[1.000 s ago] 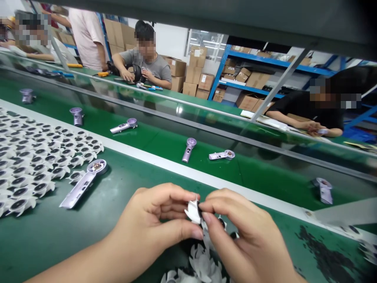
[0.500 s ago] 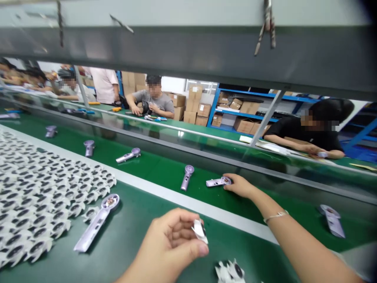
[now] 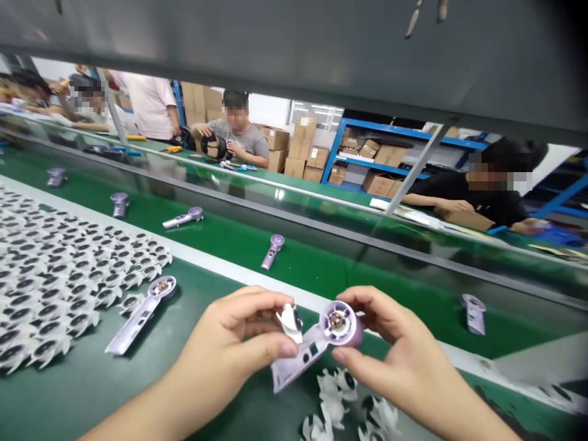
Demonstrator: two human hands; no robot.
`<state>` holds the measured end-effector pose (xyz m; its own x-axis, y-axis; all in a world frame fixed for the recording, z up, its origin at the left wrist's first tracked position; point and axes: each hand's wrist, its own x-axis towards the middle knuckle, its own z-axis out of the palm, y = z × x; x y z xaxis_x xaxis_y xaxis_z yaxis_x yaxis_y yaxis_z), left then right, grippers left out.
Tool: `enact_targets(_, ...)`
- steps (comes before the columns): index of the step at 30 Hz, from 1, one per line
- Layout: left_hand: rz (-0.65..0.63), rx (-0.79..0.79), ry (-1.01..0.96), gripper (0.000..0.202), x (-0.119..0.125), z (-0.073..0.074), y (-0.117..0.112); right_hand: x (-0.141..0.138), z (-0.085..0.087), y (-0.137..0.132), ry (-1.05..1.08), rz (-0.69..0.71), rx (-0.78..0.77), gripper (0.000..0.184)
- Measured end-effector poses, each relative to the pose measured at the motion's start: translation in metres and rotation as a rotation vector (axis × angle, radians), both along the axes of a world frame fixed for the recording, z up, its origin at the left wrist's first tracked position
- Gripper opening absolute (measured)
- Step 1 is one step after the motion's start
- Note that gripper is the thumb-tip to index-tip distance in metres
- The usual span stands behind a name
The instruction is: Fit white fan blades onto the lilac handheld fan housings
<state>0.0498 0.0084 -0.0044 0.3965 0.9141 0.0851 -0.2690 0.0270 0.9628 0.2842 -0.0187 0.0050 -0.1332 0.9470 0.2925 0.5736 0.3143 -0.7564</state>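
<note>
Between thumb and fingers, my left hand pinches a small white fan blade wheel with a dark hub. My right hand grips the round head of a purple handheld fan housing, whose open side shows a copper motor coil. The housing's handle slants down to the left, just below the blade wheel. I cannot tell whether wheel and housing touch. Loose white blade wheels lie on the green table beneath my hands. Another purple housing rests on the table to the left, its coil showing.
Many white blade wheels cover the table's left side. Beyond a white strip, a green conveyor belt carries several purple housings. A grey overhead panel hangs low. Across the line, several people sit at a bench, with boxes behind.
My right hand has lifted a housing off the belt and brought it beside my left hand. The left hand still holds its blade wheel. Housings on the belt appear farther left.
</note>
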Motion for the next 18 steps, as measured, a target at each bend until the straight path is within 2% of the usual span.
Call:
enact_targets(6,-0.058,0.177,0.169,0.04,-0.0021,-0.0088,0.0001,-0.0096,0.0019,-0.0055,0.155,0.254,-0.021,0.047)
enact_targets(13,-0.01,0.426,0.288,0.049,-0.0028,-0.0054,0.0035,-0.0104,0.0029,-0.006,0.088,0.29,0.049,0.045)
enact_targets(18,-0.019,0.43,0.301,0.051,-0.0027,-0.0043,0.0059,-0.0052,0.0026,-0.0058,-0.03,0.36,0.089,0.048)
